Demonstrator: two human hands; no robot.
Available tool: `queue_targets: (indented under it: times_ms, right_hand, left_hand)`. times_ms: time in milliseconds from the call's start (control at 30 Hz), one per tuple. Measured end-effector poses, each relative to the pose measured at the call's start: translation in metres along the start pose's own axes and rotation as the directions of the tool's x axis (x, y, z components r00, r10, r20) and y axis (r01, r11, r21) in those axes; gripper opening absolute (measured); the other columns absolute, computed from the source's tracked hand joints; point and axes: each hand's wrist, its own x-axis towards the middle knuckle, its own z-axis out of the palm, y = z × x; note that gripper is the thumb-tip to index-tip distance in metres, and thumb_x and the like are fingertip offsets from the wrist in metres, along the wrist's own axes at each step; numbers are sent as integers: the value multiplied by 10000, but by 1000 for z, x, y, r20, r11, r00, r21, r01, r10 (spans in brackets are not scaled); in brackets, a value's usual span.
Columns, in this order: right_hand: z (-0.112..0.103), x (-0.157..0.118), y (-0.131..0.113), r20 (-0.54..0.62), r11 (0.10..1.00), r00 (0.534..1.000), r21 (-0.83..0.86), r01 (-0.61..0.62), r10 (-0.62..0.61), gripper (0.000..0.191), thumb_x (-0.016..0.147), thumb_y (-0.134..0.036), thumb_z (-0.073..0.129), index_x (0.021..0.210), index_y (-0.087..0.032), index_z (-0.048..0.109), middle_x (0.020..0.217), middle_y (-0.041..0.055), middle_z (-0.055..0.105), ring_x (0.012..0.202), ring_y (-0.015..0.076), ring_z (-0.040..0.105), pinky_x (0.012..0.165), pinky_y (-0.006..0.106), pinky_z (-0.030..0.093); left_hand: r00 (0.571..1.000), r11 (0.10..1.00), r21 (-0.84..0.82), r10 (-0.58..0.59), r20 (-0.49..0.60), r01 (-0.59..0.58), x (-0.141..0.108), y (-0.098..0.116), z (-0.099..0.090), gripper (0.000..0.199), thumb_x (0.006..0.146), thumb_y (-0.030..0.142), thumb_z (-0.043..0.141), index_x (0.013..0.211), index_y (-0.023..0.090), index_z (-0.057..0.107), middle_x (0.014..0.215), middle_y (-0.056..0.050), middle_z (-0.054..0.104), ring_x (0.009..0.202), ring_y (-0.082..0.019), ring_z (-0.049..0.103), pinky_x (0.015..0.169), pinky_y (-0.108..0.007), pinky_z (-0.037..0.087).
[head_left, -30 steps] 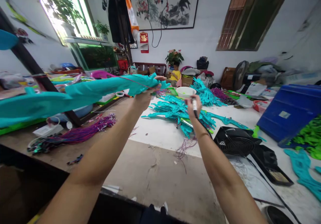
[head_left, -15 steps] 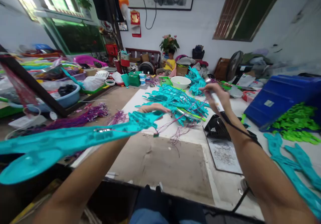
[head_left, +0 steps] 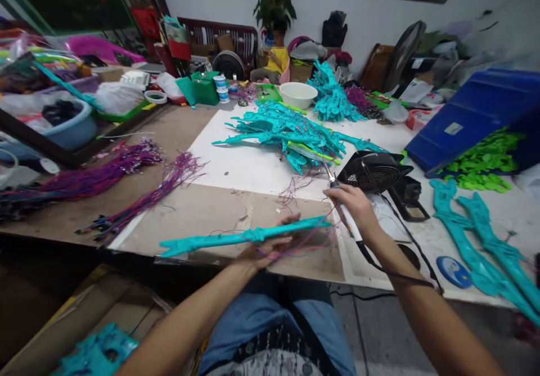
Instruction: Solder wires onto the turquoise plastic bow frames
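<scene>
Low over the table's near edge, my left hand (head_left: 276,248) is closed around a long teal plastic piece (head_left: 223,240), seen nearly edge-on. Thin reddish-purple wires (head_left: 310,247) hang loosely from it near my fingers. In my right hand (head_left: 358,204) is a soldering iron (head_left: 349,221) with a white handle, gripped like a pen. Its metal tip points forward and up, apart from the piece. Ahead of both hands lies a pile of similar teal plastic pieces (head_left: 270,126), with a yellow-green strip among them.
A black fan (head_left: 371,171) stands right of the pile. Teal pieces (head_left: 476,241) lie at the right edge, near a blue bin (head_left: 464,112) of green parts. Wire bundles (head_left: 97,176) spread at left. A white bowl (head_left: 298,95) and a person in yellow (head_left: 276,58) are farther back.
My left hand has brought the teal piece down and rightward, turning it edge-on. My right hand has lowered with the soldering iron. The view has tilted down.
</scene>
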Motion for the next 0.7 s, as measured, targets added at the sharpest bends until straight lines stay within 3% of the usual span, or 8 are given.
queue_targets:
  times_ms: [67, 133, 233, 333, 433, 467, 600, 700]
  right_hand:
    - [9, -12, -1, -25, 997, 999, 66, 26, -25, 234, 933, -239, 447, 1115, -212, 591, 1031, 81, 693, 1048, 250, 593, 824, 364, 474]
    - [17, -20, -3, -37, 988, 998, 150, 45, -40, 260, 921, -230, 469, 1160, -218, 572, 1075, 83, 689, 1092, 258, 585, 857, 381, 497]
    - [29, -28, -8, -108, 970, 994, 242, 40, -14, 291, 905, -173, 489, 1184, -226, 554, 1126, 94, 673, 1083, 239, 607, 858, 379, 525]
    - [38, -33, -11, -245, 972, 966, 235, -19, 79, 314, 878, -91, 518, 1153, -238, 553, 1099, 83, 686, 978, 198, 655, 820, 348, 544]
    - [42, -36, -12, -341, 975, 930, 211, -67, 138, 337, 848, -60, 561, 1130, -244, 544, 1052, 66, 704, 913, 177, 674, 794, 330, 553]
    - [43, -37, -12, -351, 974, 926, 216, -68, 142, 343, 840, -59, 575, 1126, -243, 539, 1048, 65, 706, 916, 177, 676, 797, 331, 555]
    - [47, -37, -12, -361, 961, 919, 269, -62, 160, 332, 825, -74, 607, 1104, -239, 531, 1038, 64, 711, 928, 178, 686, 808, 330, 563]
    - [47, -36, -12, -392, 953, 895, 288, -98, 211, 321, 832, -101, 614, 1102, -247, 518, 1025, 52, 716, 908, 172, 697, 800, 324, 571]
  left_hand:
    - [976, 994, -86, -85, -202, 69, -10, -8, 5, 374, 727, 129, 689, 1097, 147, 641, 1339, -118, 559, 1254, -253, 511, 1061, -352, 391]
    - [921, 969, -116, -244, -305, 218, -23, -10, 9, 321, 775, 155, 648, 1092, 110, 623, 1212, -159, 638, 1102, -255, 625, 891, -317, 514]
    - [851, 881, -51, -468, -238, 470, -55, -4, 13, 308, 814, 205, 635, 1094, 79, 606, 1047, -200, 693, 880, -272, 705, 637, -283, 565]
    - [794, 802, -13, -592, -138, 597, -95, 4, 9, 376, 820, 263, 653, 1138, 72, 590, 1032, -225, 691, 843, -301, 709, 552, -290, 570]
    - [791, 848, -216, -530, -307, 484, -127, 5, 0, 470, 838, 425, 620, 1164, 90, 567, 1014, -206, 699, 848, -302, 707, 543, -309, 579]
    - [761, 866, -287, -498, -415, 411, -133, 4, -2, 467, 856, 466, 580, 1130, 88, 577, 972, -192, 709, 807, -285, 712, 535, -309, 578]
    - [536, 934, -312, -354, -766, 171, -129, 4, -3, 343, 949, 374, 432, 908, 81, 606, 779, -125, 714, 587, -187, 681, 457, -251, 536]
    - [476, 969, -216, -247, -844, 121, -114, 13, 6, 355, 959, 310, 407, 783, 76, 608, 660, -100, 680, 485, -140, 618, 426, -213, 495]
